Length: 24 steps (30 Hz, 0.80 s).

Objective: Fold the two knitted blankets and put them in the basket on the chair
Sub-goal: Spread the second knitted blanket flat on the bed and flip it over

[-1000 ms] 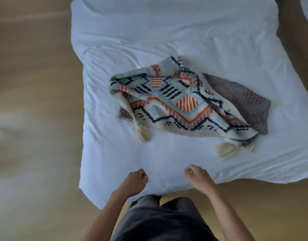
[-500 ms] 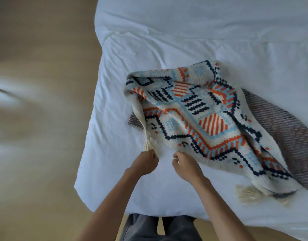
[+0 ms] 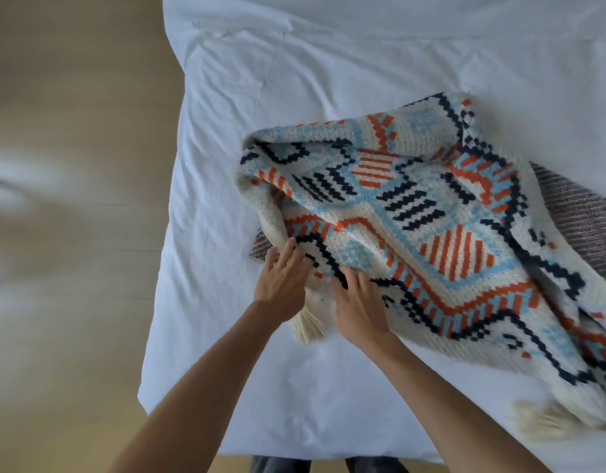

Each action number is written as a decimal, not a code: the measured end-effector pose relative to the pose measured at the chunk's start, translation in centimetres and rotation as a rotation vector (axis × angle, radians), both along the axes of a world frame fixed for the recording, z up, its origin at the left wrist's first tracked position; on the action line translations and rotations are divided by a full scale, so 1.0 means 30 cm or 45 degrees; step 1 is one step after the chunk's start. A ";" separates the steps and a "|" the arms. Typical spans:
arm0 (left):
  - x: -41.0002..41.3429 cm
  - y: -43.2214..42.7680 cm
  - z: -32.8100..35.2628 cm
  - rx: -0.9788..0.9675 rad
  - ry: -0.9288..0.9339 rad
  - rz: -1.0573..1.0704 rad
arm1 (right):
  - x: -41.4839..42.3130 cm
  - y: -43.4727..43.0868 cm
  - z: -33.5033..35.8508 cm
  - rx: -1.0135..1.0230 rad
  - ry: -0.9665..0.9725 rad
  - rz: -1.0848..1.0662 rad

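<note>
A cream knitted blanket with orange, light-blue and navy patterns [image 3: 431, 227] lies crumpled on the white bed, with cream tassels at its corners. Under it lies a brownish-purple knitted blanket [image 3: 581, 216], showing at the right and as a small corner at the left. My left hand [image 3: 283, 281] rests on the patterned blanket's near-left corner, fingers spread on the fabric edge. My right hand [image 3: 359, 308] lies just beside it, fingers pressed into the blanket's front edge. Whether either hand grips the fabric is unclear. No basket or chair is in view.
The white bed sheet [image 3: 294, 97] covers most of the view, wrinkled, with its left edge at the tan wooden floor [image 3: 73, 233]. My dark trousers [image 3: 281, 466] show at the bed's near edge.
I have come closer to the bed. Both hands moved from closed fists in front of the bed onto the patterned blanket's near-left corner, and their fingers have spread.
</note>
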<state>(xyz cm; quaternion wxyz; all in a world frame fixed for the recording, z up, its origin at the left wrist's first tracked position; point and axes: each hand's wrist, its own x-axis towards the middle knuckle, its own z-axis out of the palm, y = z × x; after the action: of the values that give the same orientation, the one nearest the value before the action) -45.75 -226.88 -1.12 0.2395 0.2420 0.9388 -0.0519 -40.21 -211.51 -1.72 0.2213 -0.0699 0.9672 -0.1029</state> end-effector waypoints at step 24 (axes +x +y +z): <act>-0.137 -0.313 -0.100 0.162 -0.040 -0.070 | -0.007 0.007 -0.023 0.037 0.035 -0.324</act>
<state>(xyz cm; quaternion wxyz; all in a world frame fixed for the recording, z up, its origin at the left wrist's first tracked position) -49.86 -236.26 -4.11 0.2369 0.2830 0.9294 0.0052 -40.43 -211.29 -2.41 0.1940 0.0553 0.9726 -0.1152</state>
